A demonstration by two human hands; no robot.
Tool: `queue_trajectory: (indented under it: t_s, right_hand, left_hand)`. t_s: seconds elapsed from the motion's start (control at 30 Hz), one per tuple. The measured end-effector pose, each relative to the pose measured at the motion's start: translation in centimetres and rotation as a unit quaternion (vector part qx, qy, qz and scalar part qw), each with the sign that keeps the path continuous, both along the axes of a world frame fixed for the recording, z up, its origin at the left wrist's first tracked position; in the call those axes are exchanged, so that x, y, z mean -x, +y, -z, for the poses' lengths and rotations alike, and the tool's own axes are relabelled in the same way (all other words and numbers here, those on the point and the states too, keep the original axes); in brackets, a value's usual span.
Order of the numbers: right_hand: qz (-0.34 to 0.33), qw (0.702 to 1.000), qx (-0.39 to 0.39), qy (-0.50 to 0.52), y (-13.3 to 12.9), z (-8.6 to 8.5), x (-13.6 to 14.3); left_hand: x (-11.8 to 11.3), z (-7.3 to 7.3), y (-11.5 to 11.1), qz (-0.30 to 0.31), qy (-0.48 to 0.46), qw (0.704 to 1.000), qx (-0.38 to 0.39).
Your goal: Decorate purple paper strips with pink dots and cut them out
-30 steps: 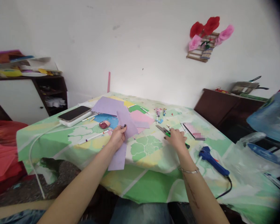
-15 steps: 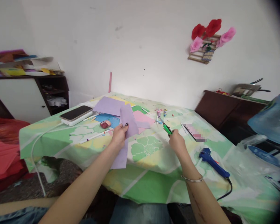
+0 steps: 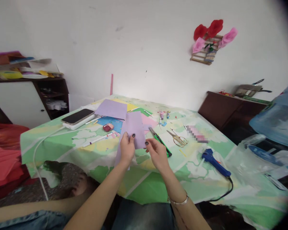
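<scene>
My left hand (image 3: 127,148) is closed on a sheet of purple paper (image 3: 135,126), its thumb pressed on top. A second strip of the purple paper hangs below that hand. My right hand (image 3: 156,153) has its thumb and fingertips together at the sheet's lower right corner. A green utility knife (image 3: 159,139) lies on the table just beyond my right hand, partly hidden by it. To the right of the knife rest gold-handled scissors (image 3: 179,140). Another purple sheet (image 3: 111,109) lies farther back, with blue paper (image 3: 105,121) and pink paper (image 3: 149,121) nearby.
A phone (image 3: 78,116) lies on a white power bank at the left, its cable hanging off the table. A blue glue gun (image 3: 216,163) with a black cord lies at the right. Markers (image 3: 98,140) and paper scraps are scattered about. A plastic bag (image 3: 244,156) sits at the right edge.
My right hand has let go of the green utility knife, now on the table, and moved left to the paper's corner. The gold scissors have come into sight. The purple sheet has turned flatter.
</scene>
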State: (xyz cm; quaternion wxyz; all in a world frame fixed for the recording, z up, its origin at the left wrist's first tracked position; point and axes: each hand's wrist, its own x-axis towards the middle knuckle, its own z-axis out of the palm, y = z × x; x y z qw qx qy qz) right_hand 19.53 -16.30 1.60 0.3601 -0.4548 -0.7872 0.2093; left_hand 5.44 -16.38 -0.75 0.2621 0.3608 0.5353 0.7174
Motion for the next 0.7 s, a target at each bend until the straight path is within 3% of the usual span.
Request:
queue_trajectory:
  t_s: [0.1, 0.23, 0.43, 0.7]
  right_hand:
    - [-0.042, 0.989, 0.033, 0.137, -0.7, 0.4, 0.7]
    - [-0.034, 0.990, 0.028, 0.132, -0.5, 0.6, 0.7]
    - [-0.094, 0.985, 0.083, 0.116, 1.0, 0.6, -0.2]
    - [0.016, 0.983, 0.043, 0.177, 2.7, 0.0, -1.4]
  left_hand:
    - [-0.5, 0.1, -0.8, -0.021, 0.032, 0.999, 0.005]
    - [-0.9, 0.2, -1.4, -0.040, 0.073, 0.996, 0.017]
    - [-1.5, -0.3, -1.2, -0.061, 0.146, 0.986, 0.057]
    - [-4.1, -1.5, 0.9, -0.009, 0.195, 0.977, 0.082]
